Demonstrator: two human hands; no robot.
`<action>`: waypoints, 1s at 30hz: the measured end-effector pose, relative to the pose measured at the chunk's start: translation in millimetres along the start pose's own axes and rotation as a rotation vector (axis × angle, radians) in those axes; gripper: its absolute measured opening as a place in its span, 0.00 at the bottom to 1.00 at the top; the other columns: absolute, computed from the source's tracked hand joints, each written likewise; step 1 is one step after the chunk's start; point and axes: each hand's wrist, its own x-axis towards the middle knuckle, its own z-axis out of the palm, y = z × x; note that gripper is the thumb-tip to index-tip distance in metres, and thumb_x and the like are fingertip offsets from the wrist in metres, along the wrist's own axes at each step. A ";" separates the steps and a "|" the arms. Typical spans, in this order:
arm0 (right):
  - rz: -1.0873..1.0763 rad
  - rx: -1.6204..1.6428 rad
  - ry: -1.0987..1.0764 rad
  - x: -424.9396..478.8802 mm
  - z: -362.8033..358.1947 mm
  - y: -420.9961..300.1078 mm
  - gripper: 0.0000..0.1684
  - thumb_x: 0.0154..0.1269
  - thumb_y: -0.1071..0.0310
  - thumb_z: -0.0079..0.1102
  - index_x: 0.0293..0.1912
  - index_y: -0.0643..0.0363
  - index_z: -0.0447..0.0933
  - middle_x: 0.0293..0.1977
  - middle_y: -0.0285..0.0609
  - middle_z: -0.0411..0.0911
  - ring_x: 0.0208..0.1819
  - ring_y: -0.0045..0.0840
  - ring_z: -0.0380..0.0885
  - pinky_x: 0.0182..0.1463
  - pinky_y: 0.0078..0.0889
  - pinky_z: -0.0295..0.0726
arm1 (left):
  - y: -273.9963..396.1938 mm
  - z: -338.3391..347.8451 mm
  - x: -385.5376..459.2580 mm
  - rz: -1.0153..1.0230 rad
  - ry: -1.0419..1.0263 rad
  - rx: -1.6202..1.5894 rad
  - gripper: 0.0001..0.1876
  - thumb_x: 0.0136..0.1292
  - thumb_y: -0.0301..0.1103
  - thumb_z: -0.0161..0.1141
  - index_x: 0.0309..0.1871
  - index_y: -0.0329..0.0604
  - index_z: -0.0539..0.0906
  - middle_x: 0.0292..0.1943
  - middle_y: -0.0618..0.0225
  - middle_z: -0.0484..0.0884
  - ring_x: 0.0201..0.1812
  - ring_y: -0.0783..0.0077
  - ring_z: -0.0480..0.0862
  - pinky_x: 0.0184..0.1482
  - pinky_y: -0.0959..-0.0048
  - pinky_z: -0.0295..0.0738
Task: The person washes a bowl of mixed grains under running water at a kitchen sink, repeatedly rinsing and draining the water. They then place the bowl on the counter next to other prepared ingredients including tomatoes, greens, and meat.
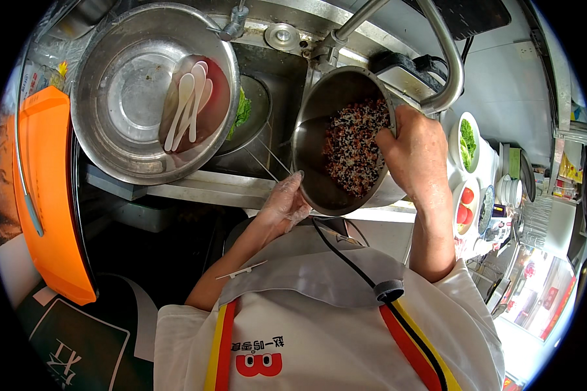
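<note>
A deep metal bowl [318, 105] is tilted towards me above the right side of the sink. Inside it lies a mass of mixed red, white and dark grains [354, 146], heaped on the right. My right hand [413, 151], bare and wet-looking, grips the bowl's right rim with the thumb over the inside. At the lower left rim is my left hand [288, 198] in a clear plastic glove, holding the bowl's edge; some of its fingers are hidden behind the bowl.
A large steel basin [127, 54] holds several white spoons [186, 102]. Behind it in the sink [283, 63] sits a strainer [259, 117] with green leaves [242, 115]. A thick faucet pipe [447, 54] arches at upper right. Dishes of lettuce [467, 139] and tomatoes [464, 212] stand right.
</note>
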 end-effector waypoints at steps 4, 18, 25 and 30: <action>-0.001 0.002 -0.001 0.2 -0.3 -0.2 0.10 0.47 0.67 0.56 0.25 0.66 0.71 0.21 0.59 0.74 0.28 0.53 0.75 0.34 0.49 0.74 | -0.4 -3.5 0.6 -0.005 -0.025 0.020 0.18 0.70 0.45 0.45 0.49 0.39 0.72 0.34 0.64 0.82 0.21 0.81 0.78 0.13 0.89 0.69; -0.020 -0.014 0.006 -0.4 -0.1 -1.7 0.11 0.48 0.67 0.58 0.25 0.66 0.70 0.20 0.58 0.74 0.27 0.53 0.75 0.33 0.49 0.74 | -2.2 -3.1 4.0 -0.026 0.015 0.005 0.17 0.70 0.46 0.46 0.49 0.42 0.72 0.36 0.67 0.81 0.27 0.79 0.80 0.19 0.85 0.72; -0.027 -0.016 0.008 -0.6 1.4 -0.6 0.12 0.47 0.67 0.58 0.24 0.66 0.70 0.20 0.59 0.74 0.27 0.54 0.75 0.33 0.49 0.74 | -1.7 0.2 0.4 -0.006 -0.028 -0.007 0.19 0.70 0.46 0.44 0.52 0.38 0.71 0.39 0.62 0.81 0.24 0.81 0.79 0.15 0.90 0.70; -0.026 -0.014 0.010 -0.8 1.1 -1.5 0.12 0.48 0.67 0.58 0.24 0.66 0.69 0.20 0.58 0.74 0.27 0.54 0.75 0.33 0.50 0.73 | -5.3 -13.2 7.9 -0.012 -0.093 0.025 0.19 0.70 0.45 0.44 0.52 0.38 0.71 0.39 0.62 0.81 0.25 0.80 0.80 0.17 0.90 0.72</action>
